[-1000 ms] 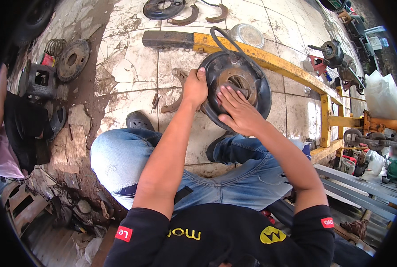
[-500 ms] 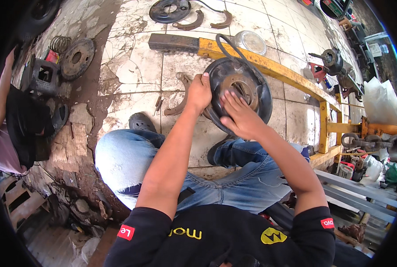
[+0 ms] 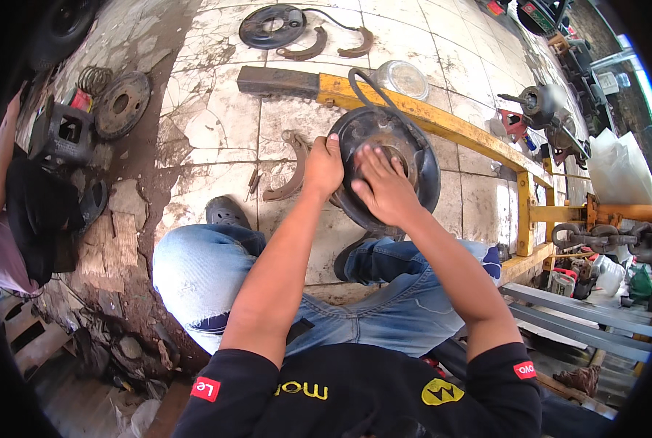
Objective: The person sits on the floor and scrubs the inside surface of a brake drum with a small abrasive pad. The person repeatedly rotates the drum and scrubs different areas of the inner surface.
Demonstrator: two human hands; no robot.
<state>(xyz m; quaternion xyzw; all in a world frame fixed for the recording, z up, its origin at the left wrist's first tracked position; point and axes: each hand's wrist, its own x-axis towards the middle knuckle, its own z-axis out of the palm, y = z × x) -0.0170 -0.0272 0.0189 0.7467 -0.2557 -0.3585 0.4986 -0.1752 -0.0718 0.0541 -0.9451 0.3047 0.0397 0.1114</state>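
Between my knees stands a black brake backing plate with a rusty centre and a black cable looping from its top. My left hand is closed on its left rim, the thumb over the near face. Laid flat on the rusty centre, my right hand has its fingers stretched out; whatever may be under the palm is hidden. A curved brake shoe lies on the tiles just left of the plate, beside a small thin metal piece.
A yellow steel frame crosses the floor beyond the plate. Farther off lie another backing plate, two brake shoes and a round clear container. At the left are a rusty disc, a black crate and another person.
My right hand has slid a little across the plate's centre, fingers still flat. My left hand keeps its hold on the rim. The whole view has shifted slightly.
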